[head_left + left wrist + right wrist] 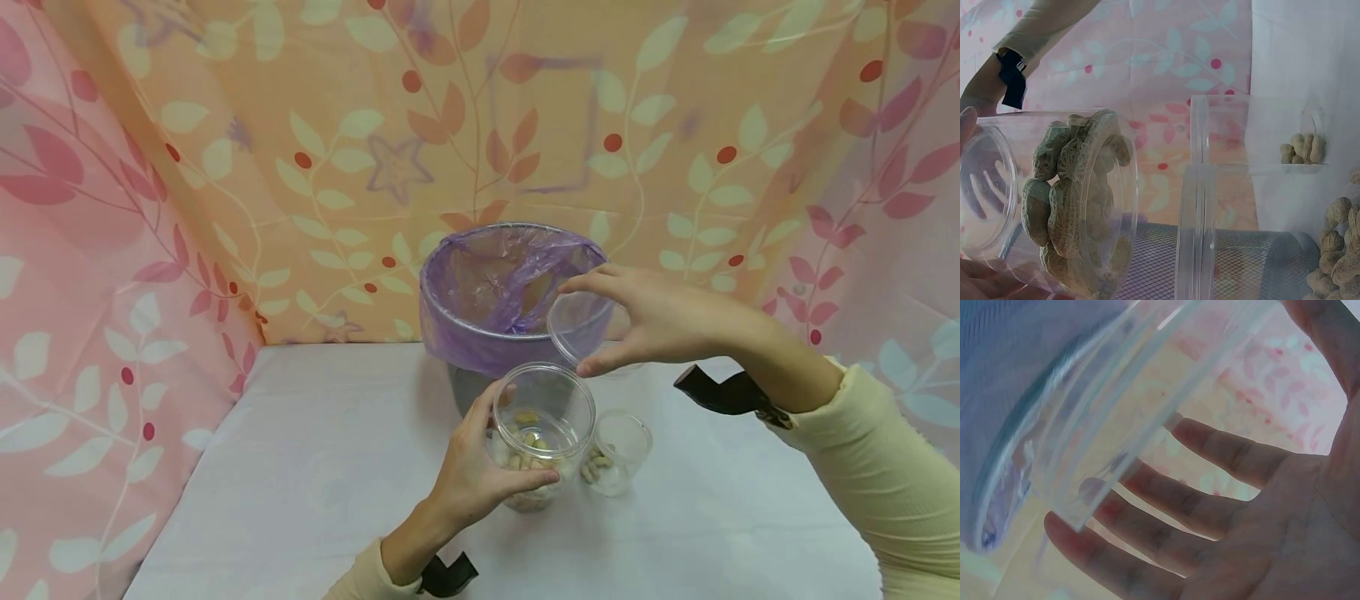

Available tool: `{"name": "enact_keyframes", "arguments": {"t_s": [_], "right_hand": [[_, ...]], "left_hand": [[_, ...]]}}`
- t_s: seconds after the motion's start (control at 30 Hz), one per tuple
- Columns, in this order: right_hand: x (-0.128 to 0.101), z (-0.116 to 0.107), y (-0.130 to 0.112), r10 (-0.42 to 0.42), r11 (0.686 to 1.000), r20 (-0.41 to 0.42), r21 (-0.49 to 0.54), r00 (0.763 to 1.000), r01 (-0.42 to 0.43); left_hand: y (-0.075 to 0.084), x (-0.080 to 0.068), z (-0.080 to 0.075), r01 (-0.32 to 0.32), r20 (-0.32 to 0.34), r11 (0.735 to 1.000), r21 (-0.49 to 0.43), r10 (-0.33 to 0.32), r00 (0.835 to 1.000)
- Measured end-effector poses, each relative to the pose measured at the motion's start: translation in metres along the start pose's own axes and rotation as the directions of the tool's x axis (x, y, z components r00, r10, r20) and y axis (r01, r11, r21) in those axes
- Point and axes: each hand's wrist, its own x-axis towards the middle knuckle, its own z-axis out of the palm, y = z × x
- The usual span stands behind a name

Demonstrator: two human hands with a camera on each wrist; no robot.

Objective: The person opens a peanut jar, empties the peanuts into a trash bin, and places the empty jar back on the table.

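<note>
A clear plastic jar [577, 417] with peanuts [1063, 187] in its bottom is gripped by my left hand [480, 467], thumb on the near side and fingers round the far side. My right hand [652, 317] is raised just to the right of and beyond this jar. Between its thumb and fingers it holds a clear round plastic lid [1141, 425] by the edge, tilted in front of the bin. Beneath the held jar stands a second clear jar [1235, 250] with peanuts, partly hidden in the head view. A third clear jar [630, 442] with some peanuts stands to its right.
Right behind the jars stands a mesh bin [461, 387] lined with a purple plastic bag [465, 342]. White cloth covers the table [322, 458]. Patterned curtains [315, 217] close off the back and both sides.
</note>
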Motion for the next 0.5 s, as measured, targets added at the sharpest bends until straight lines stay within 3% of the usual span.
{"name": "enact_keyframes", "arguments": {"t_s": [0.5], "right_hand": [[0.003, -0.019, 0.04, 0.127, 0.99, -0.061, 0.072, 0.99, -0.123]], "left_hand": [[0.0, 0.0, 0.0, 0.01, -0.002, 1.0, -0.006, -0.01, 1.0]]}}
